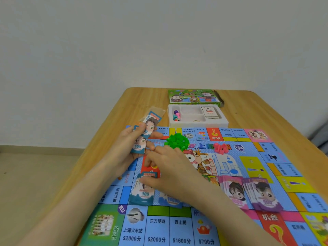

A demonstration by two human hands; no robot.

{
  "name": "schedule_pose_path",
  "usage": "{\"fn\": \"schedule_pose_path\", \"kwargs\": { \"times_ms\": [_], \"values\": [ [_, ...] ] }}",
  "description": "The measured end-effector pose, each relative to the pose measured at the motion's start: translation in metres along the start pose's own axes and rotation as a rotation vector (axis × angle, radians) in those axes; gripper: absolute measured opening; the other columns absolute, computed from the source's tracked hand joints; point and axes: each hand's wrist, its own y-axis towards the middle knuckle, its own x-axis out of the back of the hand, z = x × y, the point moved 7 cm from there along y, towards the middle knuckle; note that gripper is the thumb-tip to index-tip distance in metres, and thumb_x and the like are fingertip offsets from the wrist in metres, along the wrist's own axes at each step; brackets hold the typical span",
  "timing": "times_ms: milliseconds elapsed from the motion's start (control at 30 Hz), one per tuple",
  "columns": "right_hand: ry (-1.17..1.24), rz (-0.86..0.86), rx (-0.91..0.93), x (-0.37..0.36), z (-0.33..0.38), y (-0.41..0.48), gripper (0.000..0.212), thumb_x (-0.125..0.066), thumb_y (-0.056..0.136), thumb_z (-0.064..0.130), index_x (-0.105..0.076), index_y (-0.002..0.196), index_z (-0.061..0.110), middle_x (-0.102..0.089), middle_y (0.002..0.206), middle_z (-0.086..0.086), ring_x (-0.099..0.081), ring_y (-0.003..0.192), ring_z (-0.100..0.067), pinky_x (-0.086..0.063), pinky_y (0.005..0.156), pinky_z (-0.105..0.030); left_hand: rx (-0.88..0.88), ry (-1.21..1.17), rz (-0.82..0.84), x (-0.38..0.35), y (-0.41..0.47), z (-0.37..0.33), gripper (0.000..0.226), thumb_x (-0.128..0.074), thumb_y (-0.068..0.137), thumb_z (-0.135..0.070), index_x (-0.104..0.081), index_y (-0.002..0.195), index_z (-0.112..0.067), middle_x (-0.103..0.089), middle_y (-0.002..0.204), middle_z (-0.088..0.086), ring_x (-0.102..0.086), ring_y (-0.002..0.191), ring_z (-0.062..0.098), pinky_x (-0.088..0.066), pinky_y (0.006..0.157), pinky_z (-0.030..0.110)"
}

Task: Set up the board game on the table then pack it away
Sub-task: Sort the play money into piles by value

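The left hand [126, 146] and right hand [171, 167] are bare.

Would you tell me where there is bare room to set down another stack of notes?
Bare table right of the tray, beyond the board. Also the board's near row of squares, below the note stacks. Crowded: mid-board, around the green houses, left hand, right hand and the stacks.
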Motion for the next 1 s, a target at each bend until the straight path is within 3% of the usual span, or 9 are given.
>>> {"fn": "schedule_pose_path", "kwargs": {
  "times_ms": [167,267,433,533,667,800,900,1000],
  "values": [
    [-0.01,0.132,0.091,-0.007,0.009,-0.006,0.066,-0.066,0.072,0.064,-0.048,0.119,0.022,-0.047,0.116,0.007,-0.041,0.104,-0.013,-0.028,0.087,-0.03,-0.002,0.013,-0.014,0.003,0.0,0.0,0.025,-0.043,0.099,-0.028,-0.06,0.097,-0.01,-0.074,0.086,0.007,-0.054,0.046,0.011,-0.044,0.044,0.02],
    [-0.059,0.122,0.136,-0.009,0.012,-0.007,0.071,-0.068,0.07,0.062,-0.044,0.123,0.021,-0.044,0.117,0.006,-0.04,0.103,-0.014,-0.025,0.083,-0.03,0.001,0.022,-0.019,0.003,0.0,0.0,0.025,-0.043,0.099,-0.028,-0.06,0.097,-0.01,-0.074,0.085,0.006,-0.054,0.046,0.011,-0.042,0.042,0.019],
    [-0.08,0.048,0.191,-0.006,0.017,-0.009,0.06,-0.067,0.074,0.057,-0.047,0.116,0.02,-0.047,0.11,0.005,-0.043,0.098,-0.016,-0.024,0.076,-0.03,0.01,0.011,-0.025,0.003,-0.001,0.001,0.025,-0.044,0.098,-0.029,-0.06,0.095,-0.01,-0.074,0.085,0.005,-0.054,0.047,0.01,-0.044,0.04,0.02],
    [-0.021,-0.029,0.164,0.001,0.016,-0.006,0.055,-0.061,0.075,0.064,-0.054,0.106,0.019,-0.054,0.101,0.006,-0.049,0.092,-0.015,-0.033,0.078,-0.032,0.007,0.011,-0.029,0.004,0.0,0.001,0.025,-0.045,0.096,-0.03,-0.06,0.095,-0.01,-0.074,0.084,0.005,-0.058,0.049,0.01,-0.047,0.042,0.021],
    [0.233,-0.343,0.0,0.024,0.002,-0.004,0.035,-0.048,0.085,0.051,-0.056,0.081,0.017,-0.055,0.081,0.005,-0.057,0.086,-0.015,-0.045,0.073,-0.033,0.0,0.024,-0.059,0.007,0.001,0.002,0.02,-0.049,0.096,-0.026,-0.061,0.087,-0.012,-0.072,0.07,0.003,-0.063,0.052,0.012,-0.051,0.047,0.02],
    [0.428,-0.555,-0.195,0.04,-0.026,-0.007,0.008,-0.06,0.088,0.026,-0.058,0.091,0.019,-0.045,0.086,0.009,-0.047,0.073,-0.006,-0.04,0.066,-0.019,-0.044,0.111,-0.007,0.003,0.001,0.0,0.018,-0.049,0.095,-0.022,-0.056,0.085,-0.009,-0.057,0.048,-0.001,-0.044,0.035,0.01,-0.038,0.039,0.019],
    [0.495,-0.615,-0.206,0.046,-0.03,-0.008,0.01,-0.06,0.09,0.017,-0.06,0.099,0.021,-0.047,0.094,0.007,-0.048,0.075,-0.003,-0.037,0.067,-0.009,-0.05,0.141,0.063,-0.004,-0.001,-0.001,0.015,-0.047,0.094,-0.018,-0.051,0.085,-0.006,-0.053,0.043,-0.003,-0.035,0.032,0.007,-0.032,0.037,0.017],
    [0.491,-0.638,-0.181,0.046,-0.03,-0.009,0.009,-0.056,0.091,0.015,-0.062,0.097,0.018,-0.051,0.097,0.005,-0.053,0.078,0.0,-0.038,0.067,-0.008,-0.044,0.159,0.149,-0.011,-0.003,-0.001,0.016,-0.045,0.096,-0.016,-0.048,0.086,-0.004,-0.048,0.038,0.0,-0.03,0.031,0.005,-0.028,0.036,0.016]
  ]
}}
